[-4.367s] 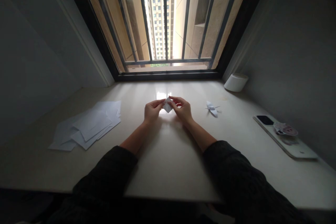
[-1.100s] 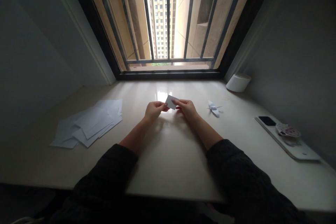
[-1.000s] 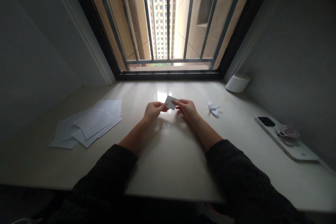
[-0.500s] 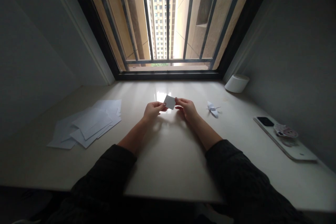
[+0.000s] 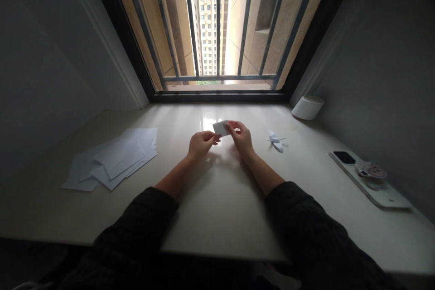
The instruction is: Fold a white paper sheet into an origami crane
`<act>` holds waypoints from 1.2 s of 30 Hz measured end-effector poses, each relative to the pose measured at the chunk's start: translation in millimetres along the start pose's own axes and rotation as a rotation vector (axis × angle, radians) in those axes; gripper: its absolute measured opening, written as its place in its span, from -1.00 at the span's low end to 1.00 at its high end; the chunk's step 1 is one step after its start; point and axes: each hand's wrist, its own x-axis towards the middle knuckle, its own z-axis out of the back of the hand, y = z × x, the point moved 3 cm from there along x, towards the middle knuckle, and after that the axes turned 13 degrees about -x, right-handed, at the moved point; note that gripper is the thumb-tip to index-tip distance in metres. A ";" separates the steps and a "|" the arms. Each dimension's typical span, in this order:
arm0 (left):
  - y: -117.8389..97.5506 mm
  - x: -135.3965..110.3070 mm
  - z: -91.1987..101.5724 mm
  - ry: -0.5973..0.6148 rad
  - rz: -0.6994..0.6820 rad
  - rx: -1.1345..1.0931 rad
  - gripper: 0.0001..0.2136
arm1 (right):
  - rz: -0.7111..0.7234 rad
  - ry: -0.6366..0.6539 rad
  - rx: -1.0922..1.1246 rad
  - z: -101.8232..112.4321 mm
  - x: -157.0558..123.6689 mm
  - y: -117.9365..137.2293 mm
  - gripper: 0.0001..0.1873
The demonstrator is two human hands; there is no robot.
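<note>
A small folded piece of white paper [image 5: 220,128] is held up between my two hands, above the pale sill. My left hand [image 5: 201,143] pinches its lower edge with thumb and fingertips. From the other side, my right hand [image 5: 242,136] grips it, thumb on the near face and fingers behind. The paper's back is hidden from me. To the right of my right hand, a folded paper crane [image 5: 277,141] rests on the sill, apart from both hands.
Several loose white paper sheets [image 5: 115,158] overlap on the left. A white phone [image 5: 384,195] with a decorated grip lies at the right. A white cylinder-like object [image 5: 307,108] stands in the back right corner, beside the barred window's dark frame [image 5: 219,97].
The paper has turned and tilted between my hands. My right hand has shifted its hold, its thumb now farther onto the paper's face. My left fingers have slid along to the lower edge.
</note>
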 end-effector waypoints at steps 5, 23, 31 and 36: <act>-0.8 -0.5 0.4 -0.085 0.081 -0.209 -0.64 | -0.049 0.152 0.063 -6.3 -2.3 1.8 -0.64; 5.5 2.9 -2.3 -0.020 0.124 -0.221 -0.65 | -0.304 0.316 0.300 -12.5 -7.4 -3.0 -0.59; 12.7 8.5 4.1 -0.022 0.190 -0.247 -0.63 | -0.246 0.332 0.275 -8.5 -7.0 0.6 -0.64; 13.4 8.6 5.0 -0.026 0.207 -0.245 -0.62 | -0.212 0.328 0.265 -10.3 -3.8 -2.1 -0.68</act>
